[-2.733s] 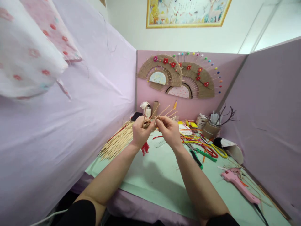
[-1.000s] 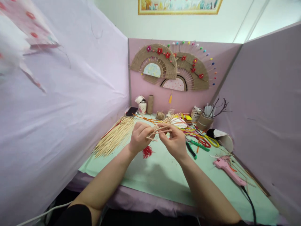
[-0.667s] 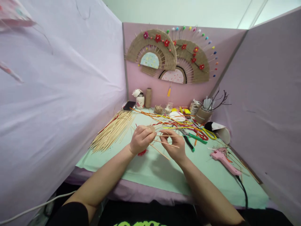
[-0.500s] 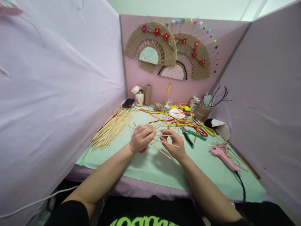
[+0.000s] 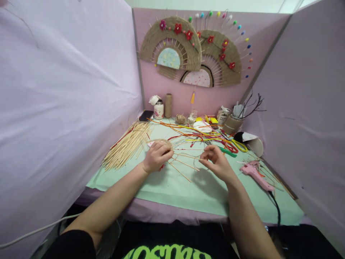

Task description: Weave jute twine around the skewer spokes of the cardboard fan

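My left hand (image 5: 157, 156) is closed around the base of a small unfinished fan, whose tan rounded part (image 5: 167, 143) shows above my fingers. Several thin wooden sticks (image 5: 184, 164) spread from it to the right and toward me. To the right, my right hand (image 5: 215, 162) has its fingers pinched together near the stick ends. A thin pale twine (image 5: 206, 167) loops by these fingertips and seems to be held in them. Part of something red (image 5: 161, 167) peeks out under my left hand.
A pile of loose sticks (image 5: 126, 147) lies at left. Behind are colourful pipe cleaners (image 5: 188, 130), a twine ball (image 5: 180, 119) and a pot of twigs (image 5: 233, 125). Green-handled pliers (image 5: 228, 152) and a pink glue gun (image 5: 256, 176) lie at right. Decorated fans (image 5: 172, 43) hang on the back panel.
My right hand has moved right, away from my left hand and out past the stick ends. My left hand keeps its hold on the fan and has shifted slightly left.
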{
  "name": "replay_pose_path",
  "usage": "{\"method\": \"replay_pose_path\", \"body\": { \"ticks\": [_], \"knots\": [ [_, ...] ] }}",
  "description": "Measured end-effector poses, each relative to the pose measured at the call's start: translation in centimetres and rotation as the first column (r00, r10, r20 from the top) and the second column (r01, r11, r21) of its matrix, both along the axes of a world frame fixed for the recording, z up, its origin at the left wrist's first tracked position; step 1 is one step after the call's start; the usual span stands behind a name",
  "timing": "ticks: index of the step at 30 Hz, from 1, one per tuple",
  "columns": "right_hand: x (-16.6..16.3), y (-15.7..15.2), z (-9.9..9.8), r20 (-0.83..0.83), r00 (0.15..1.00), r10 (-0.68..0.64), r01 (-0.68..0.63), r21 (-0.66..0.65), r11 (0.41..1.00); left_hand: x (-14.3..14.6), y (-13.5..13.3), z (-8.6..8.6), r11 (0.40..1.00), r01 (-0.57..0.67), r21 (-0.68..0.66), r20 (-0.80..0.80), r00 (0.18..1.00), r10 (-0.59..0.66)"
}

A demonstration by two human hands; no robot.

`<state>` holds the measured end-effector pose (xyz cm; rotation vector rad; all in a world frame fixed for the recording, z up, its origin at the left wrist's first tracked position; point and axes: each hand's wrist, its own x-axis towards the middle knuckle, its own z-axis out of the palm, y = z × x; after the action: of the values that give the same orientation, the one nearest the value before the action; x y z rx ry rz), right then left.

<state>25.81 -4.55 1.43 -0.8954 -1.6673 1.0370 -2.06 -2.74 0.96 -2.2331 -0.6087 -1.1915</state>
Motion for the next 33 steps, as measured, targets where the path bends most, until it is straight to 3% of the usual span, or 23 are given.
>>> {"method": "replay_pose_path", "body": {
  "ticks": [3, 7, 11, 15, 23, 33],
  "knots": [
    [1.0, -0.1, 0.7, -0.051, 0.999, -0.012, 0.013, 0.023, 1.000, -0.4, -0.2, -0.1, 1.000, 0.000, 0.007, -0.051, 0.999, 0.001],
    [0.7, 0.2, 1.0, -0.132, 0.982, -0.138, 0.145, 0.042, 0.989, 0.0, -0.5, -0.1, 0.999, 0.043, -0.015, -0.080, 0.996, -0.044],
    [0.2, 1.0, 0.0, -0.066, 0.973, -0.223, 0.226, 0.037, 0.974, 0.5, -0.9, 0.1, 0.998, 0.050, 0.041, -0.093, 0.995, -0.046],
    [-0.4, 1.4, -0.8, -0.015, 0.981, -0.195, 0.194, -0.063, 0.979, 0.7, -1.2, 0.1, 0.996, 0.073, 0.053, -0.076, 0.995, -0.069],
    [-1.6, 1.8, -1.4, -0.109, 0.963, -0.247, 0.214, -0.246, 0.945, 1.0, -1.3, 0.1, 0.993, 0.094, 0.073, -0.054, 0.994, -0.091],
    [-2.4, 1.5, -1.5, 0.005, 0.996, -0.088, 0.085, -0.338, 0.937, 1.7, -1.9, -0.2, 0.990, 0.129, 0.048, -0.068, 0.990, -0.126]
  ]
}}
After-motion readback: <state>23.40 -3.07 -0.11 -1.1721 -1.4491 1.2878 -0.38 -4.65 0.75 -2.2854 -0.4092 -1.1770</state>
